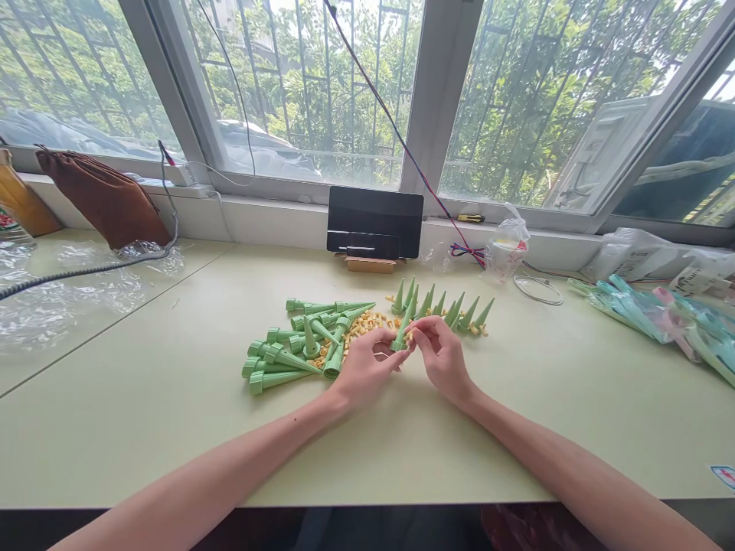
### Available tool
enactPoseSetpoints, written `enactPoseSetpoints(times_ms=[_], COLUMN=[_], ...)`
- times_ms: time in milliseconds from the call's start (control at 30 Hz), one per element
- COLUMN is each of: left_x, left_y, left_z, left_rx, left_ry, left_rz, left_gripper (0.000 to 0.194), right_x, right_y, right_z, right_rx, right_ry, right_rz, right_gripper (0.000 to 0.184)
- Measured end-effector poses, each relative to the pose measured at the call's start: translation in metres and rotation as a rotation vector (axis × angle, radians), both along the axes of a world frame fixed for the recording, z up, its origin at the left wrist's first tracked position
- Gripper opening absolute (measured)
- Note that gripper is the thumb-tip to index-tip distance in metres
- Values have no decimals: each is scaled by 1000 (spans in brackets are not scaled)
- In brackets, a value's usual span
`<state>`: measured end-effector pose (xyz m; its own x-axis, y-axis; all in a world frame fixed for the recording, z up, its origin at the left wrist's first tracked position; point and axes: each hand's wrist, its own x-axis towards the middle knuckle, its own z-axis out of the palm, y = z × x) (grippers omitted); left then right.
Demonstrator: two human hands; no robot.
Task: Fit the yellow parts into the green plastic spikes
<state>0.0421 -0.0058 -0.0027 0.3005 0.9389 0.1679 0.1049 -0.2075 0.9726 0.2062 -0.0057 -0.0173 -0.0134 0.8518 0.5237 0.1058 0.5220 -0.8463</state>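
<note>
My left hand (367, 363) is closed around the base of a green plastic plant-watering spike (401, 335), its tip pointing up. Against the side of this spike, the fingertips of my right hand (445, 360) pinch a small yellow plastic piece (409, 336). Whether the piece sits in the spike is hidden by the fingers. Left of my hands lies a pile of green spikes (287, 356), most on their sides. Loose yellow pieces (359, 325) are heaped between that pile and my left hand. Beyond my right hand, several spikes (468, 314) stand upright in rows with yellow pieces at their bases.
A black tablet (375, 222) leans on a stand at the back. Bundled cable (468, 251), a plastic cup in a bag (508, 249) and a white cord (538, 291) lie behind right. Wrapped pastel items (660, 314) are far right; a brown pouch (106, 197) and clear plastic (97, 283) are left.
</note>
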Motion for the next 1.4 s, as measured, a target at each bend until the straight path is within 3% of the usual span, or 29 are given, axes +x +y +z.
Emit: enactPoseSetpoints(times_ms=[400,767,1400], left_x=[0,-5,-6], left_y=[1,6,2], left_z=[-3,-5,-3], left_rx=[5,370,385], left_ry=[-14,231,304], left_rz=[95,229,244], left_gripper=[32,17,16], right_x=[1,2,1], right_y=[0,2,2], right_z=[1,-1,0], right_rx=[-2,-13,20], right_ry=[-81,-113,-108], right_rz=[-49,-86,-19], right_gripper=[10,15,14])
